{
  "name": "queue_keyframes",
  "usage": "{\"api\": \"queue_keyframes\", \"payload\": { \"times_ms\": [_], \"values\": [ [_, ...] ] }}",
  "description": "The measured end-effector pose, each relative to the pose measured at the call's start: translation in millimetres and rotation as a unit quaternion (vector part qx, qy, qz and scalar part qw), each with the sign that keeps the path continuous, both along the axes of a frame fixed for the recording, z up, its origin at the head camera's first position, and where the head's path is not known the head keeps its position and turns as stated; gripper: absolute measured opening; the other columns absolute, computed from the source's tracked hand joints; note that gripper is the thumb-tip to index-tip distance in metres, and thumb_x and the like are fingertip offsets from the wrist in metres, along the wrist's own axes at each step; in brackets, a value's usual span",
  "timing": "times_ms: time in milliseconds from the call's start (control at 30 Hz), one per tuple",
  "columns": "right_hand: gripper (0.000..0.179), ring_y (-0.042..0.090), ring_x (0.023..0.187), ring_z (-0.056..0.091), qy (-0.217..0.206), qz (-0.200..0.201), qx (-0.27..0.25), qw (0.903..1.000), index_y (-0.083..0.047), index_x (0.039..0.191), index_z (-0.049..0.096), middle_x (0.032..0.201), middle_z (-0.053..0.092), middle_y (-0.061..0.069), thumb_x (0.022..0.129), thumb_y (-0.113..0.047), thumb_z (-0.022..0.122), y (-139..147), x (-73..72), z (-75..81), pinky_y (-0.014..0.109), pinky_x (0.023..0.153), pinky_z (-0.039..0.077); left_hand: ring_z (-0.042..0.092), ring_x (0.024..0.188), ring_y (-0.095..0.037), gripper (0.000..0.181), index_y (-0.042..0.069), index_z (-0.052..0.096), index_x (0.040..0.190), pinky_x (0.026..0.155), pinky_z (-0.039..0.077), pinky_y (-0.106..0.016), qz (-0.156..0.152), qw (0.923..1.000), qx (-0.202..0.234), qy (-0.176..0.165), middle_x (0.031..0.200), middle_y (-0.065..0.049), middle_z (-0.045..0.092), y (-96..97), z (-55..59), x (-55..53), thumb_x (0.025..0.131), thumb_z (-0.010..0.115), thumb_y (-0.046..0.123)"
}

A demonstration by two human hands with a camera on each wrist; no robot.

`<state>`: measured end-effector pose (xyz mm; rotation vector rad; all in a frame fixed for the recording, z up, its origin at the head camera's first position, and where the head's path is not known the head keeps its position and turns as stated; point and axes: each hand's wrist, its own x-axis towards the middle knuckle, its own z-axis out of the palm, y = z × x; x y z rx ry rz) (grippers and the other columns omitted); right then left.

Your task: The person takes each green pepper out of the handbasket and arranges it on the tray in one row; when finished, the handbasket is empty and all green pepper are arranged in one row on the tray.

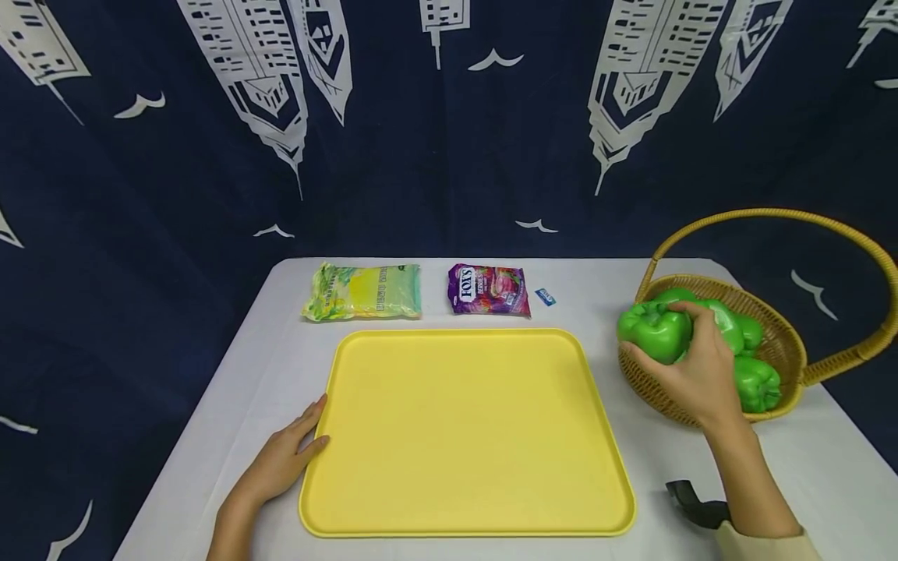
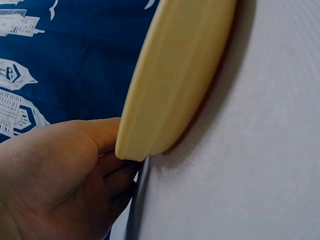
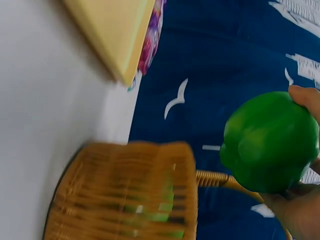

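My right hand [image 1: 691, 370] grips a green bell pepper [image 1: 652, 331] between thumb and fingers, at the left rim of a wicker basket [image 1: 648, 393] in the head view. In the right wrist view, this pepper [image 3: 272, 142] is held above the basket's side [image 3: 125, 195]. Several more green bell peppers [image 1: 756, 384] lie in the basket, partly hidden by the hand. My left hand [image 1: 277, 463] rests at the left edge of a yellow tray [image 1: 463, 428], its fingers and thumb touching the rim [image 2: 175, 75].
Behind the tray lie a green-yellow packet [image 1: 365, 292], a purple FOX'S bag [image 1: 489, 290] and a small blue wrapper [image 1: 545, 297]. The basket's tall handle [image 1: 772, 212] arches over its right side. A white cloth [image 1: 245, 366] covers the table; a dark patterned curtain [image 1: 449, 156] hangs behind.
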<state>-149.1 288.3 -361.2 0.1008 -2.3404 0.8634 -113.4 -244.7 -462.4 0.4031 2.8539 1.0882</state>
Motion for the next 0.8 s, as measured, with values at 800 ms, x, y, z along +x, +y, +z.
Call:
{"api": "queue_keyframes", "payload": {
  "times_ms": [800],
  "values": [
    [0.076, 0.027, 0.104, 0.041, 0.012, 0.188, 0.077, 0.9791, -0.005, 0.122, 0.051, 0.113, 0.053, 0.011, 0.058, -0.026, 0.087, -91.2, -41.6, 1.2, 0.048, 0.084, 0.038, 0.022, 0.134, -0.038, 0.063, 0.014, 0.030, 0.146, 0.104, 0.020, -0.059, 0.012, 0.9985, 0.046, -0.026, 0.148, -0.013, 0.027, -6.8, -7.4, -0.2, 0.092, 0.054, 0.038]
  ]
}}
